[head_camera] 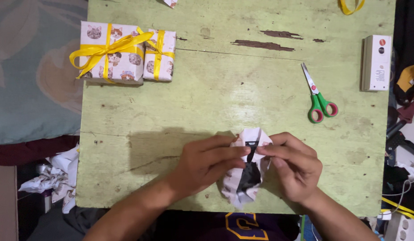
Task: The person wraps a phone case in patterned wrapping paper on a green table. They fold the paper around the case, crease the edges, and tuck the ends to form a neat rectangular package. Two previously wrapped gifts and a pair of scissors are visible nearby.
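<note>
Matt green painted wooden table (216,89) with chipped, rough patches at upper centre, crumpled paper bundle (247,178) at lower centre, glossy yellow ribbon (104,49) on paper-wrapped boxes (126,53), plastic-handled metal scissors (318,98)

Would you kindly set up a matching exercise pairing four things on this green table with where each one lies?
Things:
1. scissors
2. two wrapped gifts
3. white box
4. partly wrapped dark item

Places:
A. far left corner, tied with yellow ribbon
B. near edge, between the left hand and right hand
C. right edge of the table
D. right of centre, closed, handles toward the person

Pairs: 1-D, 2-A, 3-C, 4-B
</note>
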